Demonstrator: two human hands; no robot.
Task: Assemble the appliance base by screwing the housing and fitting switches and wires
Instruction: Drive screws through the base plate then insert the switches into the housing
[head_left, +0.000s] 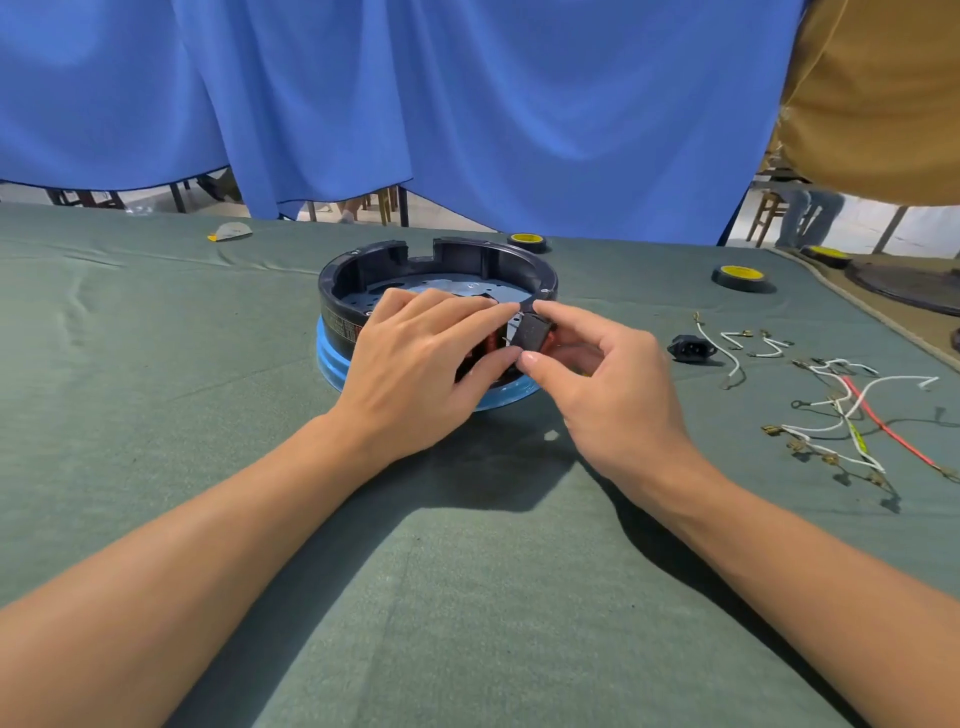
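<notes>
The left hand (415, 364) and right hand (608, 384) pinched a small black switch (532, 332) in their fingers. It sat at the round black plastic housing (467, 254) (5 o'clock rim).

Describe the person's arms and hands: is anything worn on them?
Both forearms are bare down to the frame's lower edge, with no sleeve in view. The left hand and right hand wear no gloves, and no watch, bracelet or ring shows. The visible fingernails are short and unpainted.

Bright light coming from far, hard shadows falling near across surface (467, 571), edges bowing, detail reading sharp.
</notes>
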